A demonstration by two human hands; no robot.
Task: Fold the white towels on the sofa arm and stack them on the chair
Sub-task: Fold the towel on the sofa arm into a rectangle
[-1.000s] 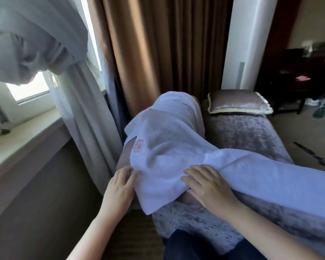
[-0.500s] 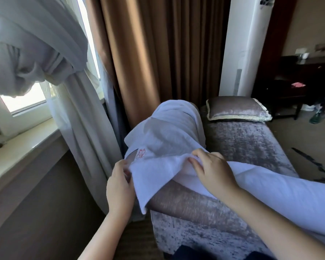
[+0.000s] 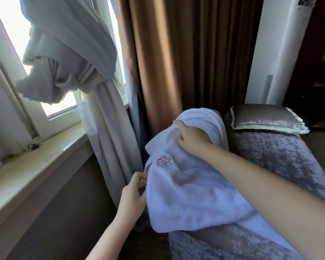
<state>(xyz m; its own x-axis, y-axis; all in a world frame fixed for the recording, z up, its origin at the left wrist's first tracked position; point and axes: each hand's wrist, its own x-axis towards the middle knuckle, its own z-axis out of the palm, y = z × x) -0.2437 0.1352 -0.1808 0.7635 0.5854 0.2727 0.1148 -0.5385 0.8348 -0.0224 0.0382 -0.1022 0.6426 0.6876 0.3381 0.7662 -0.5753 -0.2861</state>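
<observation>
A white towel (image 3: 191, 192) with a small red embroidered flower lies draped over the grey velvet sofa arm (image 3: 223, 243), trailing off to the right under my forearm. My left hand (image 3: 133, 192) pinches the towel's left edge below the flower. My right hand (image 3: 190, 137) reaches farther up the arm and pinches a folded-over edge of the towel. More white towel cloth (image 3: 204, 117) is bunched at the far end of the arm behind that hand. No chair is in view.
A knotted grey sheer curtain (image 3: 68, 59) hangs at the window on the left above a pale sill (image 3: 36, 160). Brown drapes (image 3: 186, 53) hang behind the sofa. A grey cushion (image 3: 265, 117) lies on the sofa seat, a white standing unit (image 3: 283, 53) behind it.
Both hands lifted the towel's near edge and carried it up the arm. My right hand has moved farther away, my left hand has shifted to the left edge. The flower now faces up.
</observation>
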